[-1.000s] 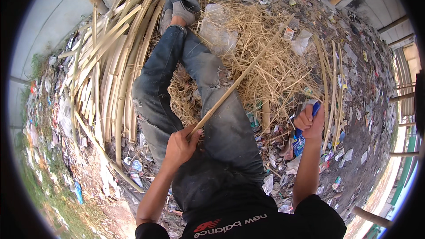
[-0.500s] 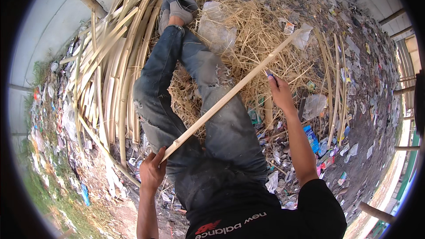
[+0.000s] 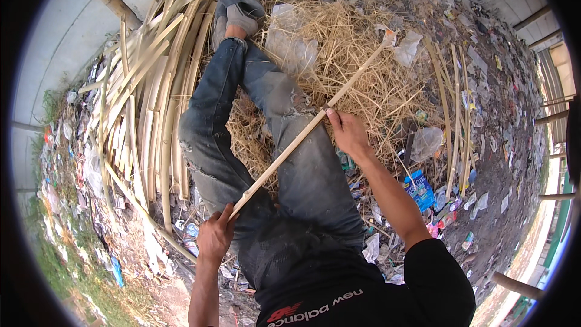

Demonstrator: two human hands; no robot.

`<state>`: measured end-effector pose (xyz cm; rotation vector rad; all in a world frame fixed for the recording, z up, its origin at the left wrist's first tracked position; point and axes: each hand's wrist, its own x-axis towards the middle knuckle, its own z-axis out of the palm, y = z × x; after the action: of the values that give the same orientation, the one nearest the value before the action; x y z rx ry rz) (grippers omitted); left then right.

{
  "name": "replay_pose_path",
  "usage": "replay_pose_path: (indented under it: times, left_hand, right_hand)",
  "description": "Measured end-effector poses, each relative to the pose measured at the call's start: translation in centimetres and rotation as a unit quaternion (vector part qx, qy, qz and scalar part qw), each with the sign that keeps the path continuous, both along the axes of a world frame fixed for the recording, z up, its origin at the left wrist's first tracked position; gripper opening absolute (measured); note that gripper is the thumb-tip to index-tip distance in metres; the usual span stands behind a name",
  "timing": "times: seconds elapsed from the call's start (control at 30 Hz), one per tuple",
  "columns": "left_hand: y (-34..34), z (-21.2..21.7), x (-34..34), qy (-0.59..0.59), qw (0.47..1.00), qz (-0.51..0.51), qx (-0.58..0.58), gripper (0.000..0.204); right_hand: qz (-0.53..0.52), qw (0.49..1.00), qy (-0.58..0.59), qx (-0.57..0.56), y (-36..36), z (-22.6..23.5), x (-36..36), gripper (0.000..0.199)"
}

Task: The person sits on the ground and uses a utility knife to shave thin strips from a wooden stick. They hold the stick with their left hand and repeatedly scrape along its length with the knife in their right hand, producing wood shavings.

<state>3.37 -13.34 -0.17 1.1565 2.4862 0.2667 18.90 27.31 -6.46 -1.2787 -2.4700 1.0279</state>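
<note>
A long pale bamboo strip (image 3: 290, 146) slants across my lap, its near end low on the left and its far end up over the straw. My left hand (image 3: 216, 233) is closed around the near end, by my thigh. About midway along the strip, my right hand (image 3: 349, 132) is closed with its thumb against the wood. A small dark bit of knife blade (image 3: 322, 109) shows at the strip there; the handle is hidden in my fingers. My legs in torn jeans (image 3: 305, 160) stretch out beneath the strip, ankles crossed.
A pile of split bamboo strips (image 3: 160, 103) lies left of my legs. Straw-like shavings (image 3: 357, 48) heap up ahead. More thin strips (image 3: 454, 118) lie on the right. Litter, including a blue packet (image 3: 419, 191), covers the ground. A pale wall (image 3: 66, 42) stands at the far left.
My right hand with the knife has moved left and slightly toward me, from beside the strip onto it. The strip's far end has shifted slightly left; my left hand still grips the near end.
</note>
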Motion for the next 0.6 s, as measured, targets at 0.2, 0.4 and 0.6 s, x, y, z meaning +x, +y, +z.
replay_pose_path:
  times: [0.2,0.4,0.6]
  left_hand:
    - [2.7,0.6,0.7,-0.04,0.999,0.015,0.021,0.034]
    - [7.8,0.8,2.7,-0.083,0.995,0.049,0.025,0.033]
    - [12.6,-1.4,3.1,-0.099,0.993,0.031,0.059,0.033]
  right_hand:
    - [-0.011,0.998,0.054,-0.022,-3.7,-0.4,-0.4,0.058]
    - [0.009,1.0,0.013,0.003,-4.6,-1.4,-0.5,0.062]
    - [0.094,0.995,-0.023,0.002,-6.8,2.5,-0.9,0.058]
